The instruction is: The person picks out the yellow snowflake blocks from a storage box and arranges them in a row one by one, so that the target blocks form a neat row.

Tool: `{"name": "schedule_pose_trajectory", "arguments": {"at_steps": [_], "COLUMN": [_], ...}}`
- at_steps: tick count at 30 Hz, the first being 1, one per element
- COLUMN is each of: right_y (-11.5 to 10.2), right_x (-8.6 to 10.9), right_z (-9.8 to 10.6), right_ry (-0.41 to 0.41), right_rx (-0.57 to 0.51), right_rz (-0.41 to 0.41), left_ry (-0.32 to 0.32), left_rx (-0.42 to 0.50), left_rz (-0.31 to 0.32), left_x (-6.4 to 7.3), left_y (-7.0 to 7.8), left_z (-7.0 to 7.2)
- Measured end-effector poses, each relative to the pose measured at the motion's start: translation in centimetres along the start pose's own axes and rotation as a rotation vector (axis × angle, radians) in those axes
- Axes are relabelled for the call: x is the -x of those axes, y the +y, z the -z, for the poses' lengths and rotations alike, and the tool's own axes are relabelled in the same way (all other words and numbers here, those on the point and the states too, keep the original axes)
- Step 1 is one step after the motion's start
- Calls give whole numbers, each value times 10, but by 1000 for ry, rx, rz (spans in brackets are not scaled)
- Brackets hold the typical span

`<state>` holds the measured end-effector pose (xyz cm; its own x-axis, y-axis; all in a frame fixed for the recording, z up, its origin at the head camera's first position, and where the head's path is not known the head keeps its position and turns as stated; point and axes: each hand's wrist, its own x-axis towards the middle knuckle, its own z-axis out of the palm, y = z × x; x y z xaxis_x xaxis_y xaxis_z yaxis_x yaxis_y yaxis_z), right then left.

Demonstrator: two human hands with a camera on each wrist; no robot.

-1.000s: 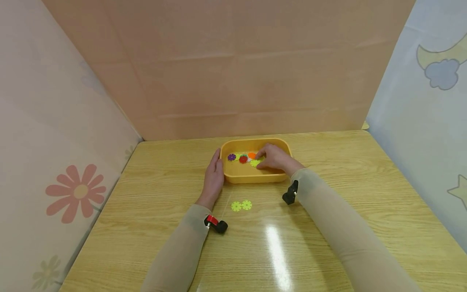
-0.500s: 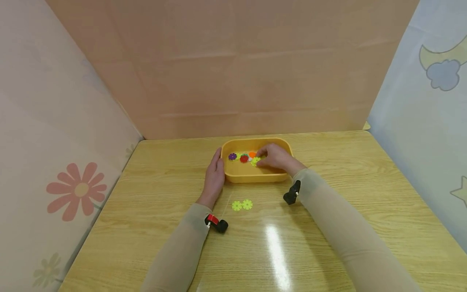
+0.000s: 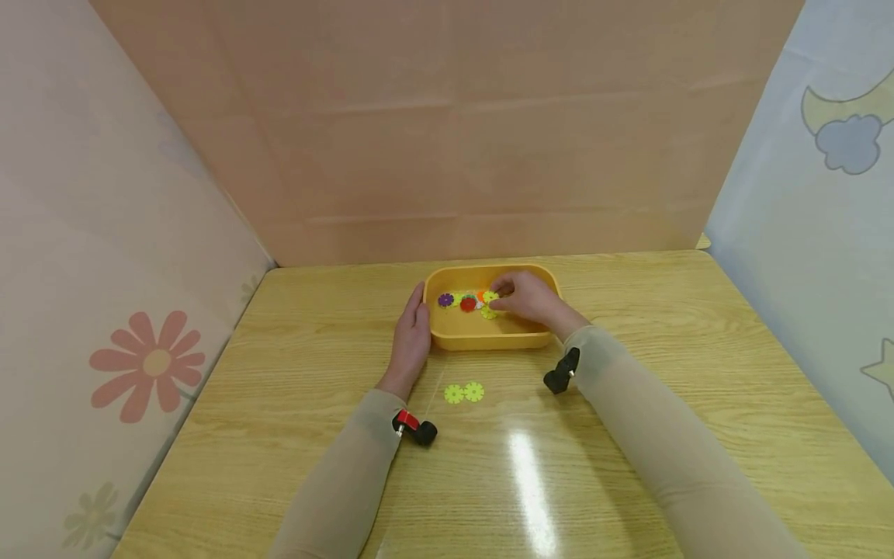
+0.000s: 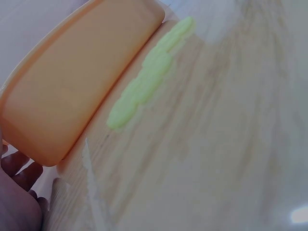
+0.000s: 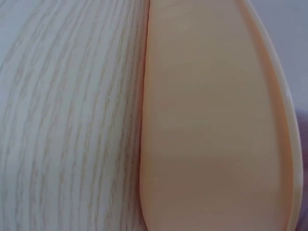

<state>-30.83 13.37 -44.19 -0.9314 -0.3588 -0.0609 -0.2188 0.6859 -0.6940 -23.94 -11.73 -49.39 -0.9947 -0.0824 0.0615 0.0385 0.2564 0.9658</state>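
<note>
In the head view my right hand [image 3: 527, 299] reaches over the right side of a yellow plastic tray [image 3: 475, 341]. Its thumb and index finger pinch a yellow-green snowflake disc [image 3: 491, 296]. Below that lies another yellow-green disc [image 3: 488, 313]. Purple [image 3: 445, 300], red [image 3: 468, 305] and orange [image 3: 480, 296] discs also sit inside, some overlapping. My left hand [image 3: 410, 338] rests along the tray's left side, fingers straight. In the right wrist view the tray's wall [image 5: 216, 115] hides nearly all of the hand.
Two yellow-green discs [image 3: 464, 393], joined or touching, lie on the wooden table [image 3: 335, 349] in front of the tray. A tan backdrop [image 3: 447, 155] stands behind the table. Printed walls flank it on both sides.
The right hand's fingers have lifted a yellow-green disc slightly away from the other one in the tray, so it now partly covers the orange disc. The left hand stays on the tray.
</note>
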Motion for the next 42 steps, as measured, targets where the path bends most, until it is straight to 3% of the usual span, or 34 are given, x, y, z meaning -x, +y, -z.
{"name": "schedule_pose_trajectory", "arguments": {"at_steps": [18,42], "right_y": [-3,-27], "right_x": [7,47], "right_z": [-2,6], "right_ry": [59,96], "right_rx": [-3,-76], "right_rz": [45,161], "left_ry": [-9,-14], "left_rx": [3,-6], "left_rz": [-6,3], "left_x": [-1,-2], "left_y": [-3,0], "left_z": [-1,-1]}}
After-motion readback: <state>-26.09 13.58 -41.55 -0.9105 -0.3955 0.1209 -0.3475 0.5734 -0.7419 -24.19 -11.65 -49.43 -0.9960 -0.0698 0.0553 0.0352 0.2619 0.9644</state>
